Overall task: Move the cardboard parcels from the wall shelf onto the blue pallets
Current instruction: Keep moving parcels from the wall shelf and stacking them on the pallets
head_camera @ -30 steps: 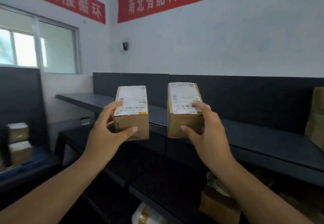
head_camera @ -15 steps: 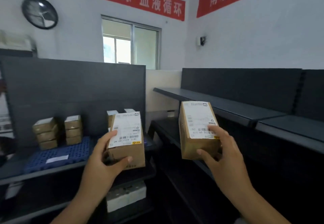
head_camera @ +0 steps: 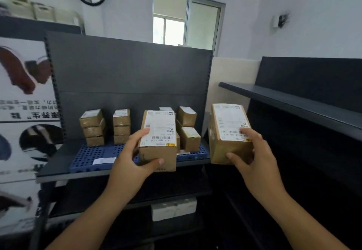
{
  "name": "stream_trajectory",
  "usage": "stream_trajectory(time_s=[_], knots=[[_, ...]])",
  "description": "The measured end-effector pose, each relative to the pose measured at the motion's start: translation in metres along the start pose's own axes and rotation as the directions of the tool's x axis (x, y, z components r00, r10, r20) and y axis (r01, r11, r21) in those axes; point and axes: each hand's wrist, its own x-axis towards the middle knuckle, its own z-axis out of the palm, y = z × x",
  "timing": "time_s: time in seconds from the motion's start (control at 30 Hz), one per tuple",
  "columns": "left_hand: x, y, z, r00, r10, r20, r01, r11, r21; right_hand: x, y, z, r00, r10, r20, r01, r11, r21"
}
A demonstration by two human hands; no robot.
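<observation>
My left hand grips a labelled cardboard parcel by its left side and bottom edge, held in front of the blue pallet. In my right hand is a second labelled parcel, raised just right of the pallet's end. The pallet lies on a dark shelf and carries stacks of small parcels: one at the left, one beside it, and more behind my left parcel.
The dark wall shelf runs along the right. A grey back panel rises behind the pallet. White boxes sit on a lower shelf. A poster board stands at the left.
The view has swung left from the wall shelf to the pallet shelf. Both hands have carried their parcels along and now hold them close in front of the blue pallet.
</observation>
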Motion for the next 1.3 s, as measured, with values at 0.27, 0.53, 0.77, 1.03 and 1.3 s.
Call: stream_trajectory(time_s=[0.27, 0.53, 0.77, 1.03, 1.3], knots=[[0.089, -0.068, 0.056, 0.994, -0.103, -0.042, 0.104, 0.994, 0.013, 0.097, 0.083, 0.071, 0.995, 0.041, 0.095, -0.048, 0.996, 0.077], [0.193, -0.156, 0.125, 0.968, -0.232, -0.092, 0.236, 0.971, 0.046, 0.209, 0.192, 0.14, 0.967, 0.039, 0.251, -0.073, 0.989, 0.129], [0.245, -0.223, 0.149, 0.936, -0.325, -0.137, 0.34, 0.934, 0.11, 0.261, 0.245, 0.203, 0.923, 0.049, 0.382, -0.122, 0.978, 0.168], [0.265, -0.251, 0.155, 0.927, -0.348, -0.14, 0.37, 0.91, 0.187, 0.275, 0.265, 0.248, 0.905, 0.042, 0.423, -0.121, 0.979, 0.163], [0.263, -0.256, 0.153, 0.946, -0.3, -0.123, 0.317, 0.933, 0.168, 0.275, 0.275, 0.254, 0.9, 0.118, 0.419, -0.261, 0.917, 0.302]])
